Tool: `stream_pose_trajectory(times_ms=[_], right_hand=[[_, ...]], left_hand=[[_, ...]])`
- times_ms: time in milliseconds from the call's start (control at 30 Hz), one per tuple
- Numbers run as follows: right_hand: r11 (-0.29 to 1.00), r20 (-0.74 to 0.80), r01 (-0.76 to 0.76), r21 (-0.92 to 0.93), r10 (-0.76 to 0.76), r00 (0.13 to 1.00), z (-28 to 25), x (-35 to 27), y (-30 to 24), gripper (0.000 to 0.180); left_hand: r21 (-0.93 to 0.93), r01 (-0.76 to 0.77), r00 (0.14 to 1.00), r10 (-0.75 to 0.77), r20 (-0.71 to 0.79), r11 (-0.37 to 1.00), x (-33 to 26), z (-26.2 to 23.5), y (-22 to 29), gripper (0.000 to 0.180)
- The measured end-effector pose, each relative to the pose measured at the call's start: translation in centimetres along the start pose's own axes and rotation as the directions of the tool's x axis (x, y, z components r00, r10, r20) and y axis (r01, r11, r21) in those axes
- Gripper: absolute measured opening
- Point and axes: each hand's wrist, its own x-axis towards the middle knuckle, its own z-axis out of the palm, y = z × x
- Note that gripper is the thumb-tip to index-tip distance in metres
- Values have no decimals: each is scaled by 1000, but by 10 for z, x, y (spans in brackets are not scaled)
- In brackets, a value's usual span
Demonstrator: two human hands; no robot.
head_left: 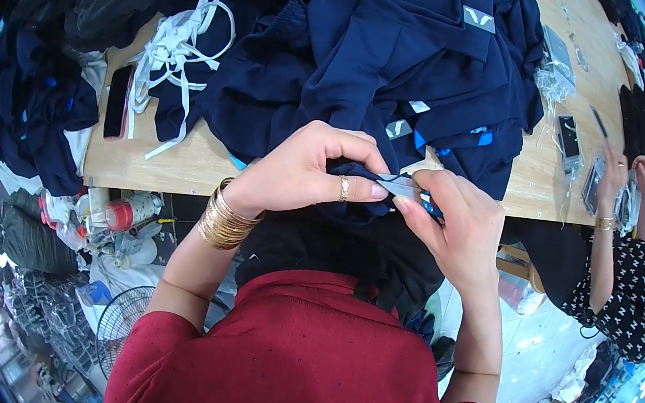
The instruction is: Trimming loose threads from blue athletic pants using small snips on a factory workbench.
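Left hand (306, 169) pinches navy cloth (355, 208) between thumb and fingers; right hand (461, 222) closed round small blue thing (431, 208), mostly hidden by fingers; flat grey strip (398, 187) between fingertips, blade or tape, cannot tell; cloth at near edge of wooden table (129, 166), underside lost against dark lap (332, 251); beyond, creased, smooth navy garments (428, 61), cut off at top; leftward, flat white ribbon (173, 50), tangled in loops, beside glossy phone (118, 101)

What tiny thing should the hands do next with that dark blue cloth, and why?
Maybe the left hand should gently pull its navy cloth flatter, because that cloth looks bunched in its grip, and the right hand is close by, pinching a small pale piece I can't quite identify.
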Motion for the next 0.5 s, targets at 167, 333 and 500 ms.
stream_pose_trajectory(times_ms=[167,333,500], right_hand=[[1000,7,2,-10,-2,1000,0,1,1,23],[1000,1,-3,-19,3,1000,3,2,1,24],[1000,-2,5,3,-5,1000,1,1,5,24]], left_hand=[[-7,-14,1000,14,8,1000,0,-1,-1,9],[-38,36,999,-36,12,999,1,-3,1,9],[-3,40,999,-39,26,999,4,-2,2,9]])
